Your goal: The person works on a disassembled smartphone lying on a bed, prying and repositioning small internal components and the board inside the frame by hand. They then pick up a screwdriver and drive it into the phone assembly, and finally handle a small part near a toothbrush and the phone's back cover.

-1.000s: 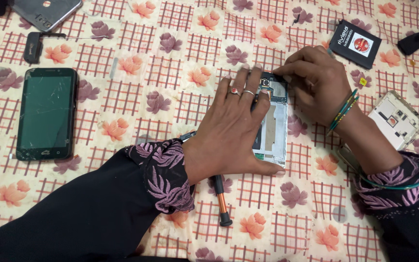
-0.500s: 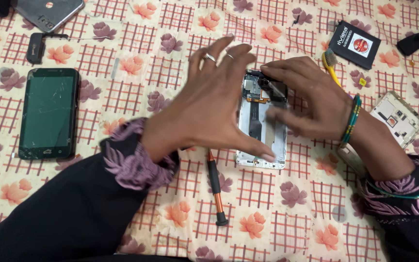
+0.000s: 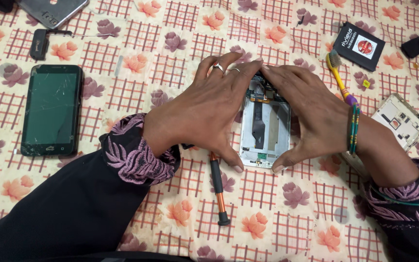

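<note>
Both hands frame an opened phone lying face down at the centre of the frame, its white inner frame, dark flex strip and circuit parts showing. Left hand arches over the phone's left edge, fingers spread, thumb tip pressed at the lower left corner and fingertips reaching the top edge; two rings sit on its fingers. Right hand mirrors it on the right edge, thumb tip at the lower right corner, fingertips meeting the left hand's at the phone's top. Neither hand is closed into a fist; each clasps the phone by its edges with curved, open fingers.

Green bangles circle the right wrist. Just below the left hand, a screwdriver with a black and orange handle lies on the flowered cloth. At left, well apart, rests a dark phone with a cracked screen. A yellow brush lies upper right, near a black battery. A pale back cover sits at right, beside the right forearm. A grey cover lies at the upper left corner.
</note>
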